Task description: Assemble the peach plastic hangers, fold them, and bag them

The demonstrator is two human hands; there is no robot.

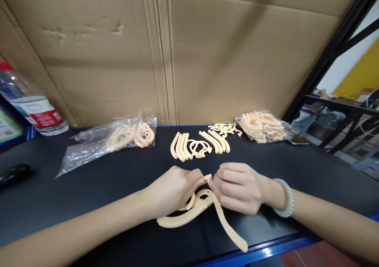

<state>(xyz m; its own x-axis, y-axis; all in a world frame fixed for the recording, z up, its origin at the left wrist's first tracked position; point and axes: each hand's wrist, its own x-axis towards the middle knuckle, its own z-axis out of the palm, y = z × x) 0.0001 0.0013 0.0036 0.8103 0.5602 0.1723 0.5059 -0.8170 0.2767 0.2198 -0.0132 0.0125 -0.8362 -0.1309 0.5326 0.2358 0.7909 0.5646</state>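
My left hand (174, 190) and my right hand (237, 188) meet near the table's front edge, both closed. Between their fingertips is a small beige plastic hanger part (206, 178), pinched from both sides. Below the hands is a beige folding clothes hanger (185, 218), with one curved arm reaching left and a second arm (231, 227) slanting down to the right. Its upper middle is partly covered by my fingers, so I cannot tell whether the pinched part is joined to it.
Behind my hands lie loose curved hanger arms (180, 146), more arms (217, 141), ring-shaped pieces (199, 147) and small hooks (225, 129). Plastic bags of parts (124, 136) (263, 126) flank them. A bottle (38, 111), black mouse (13, 174) and phone (297, 141) sit farther out; cardboard (118, 61) stands behind.
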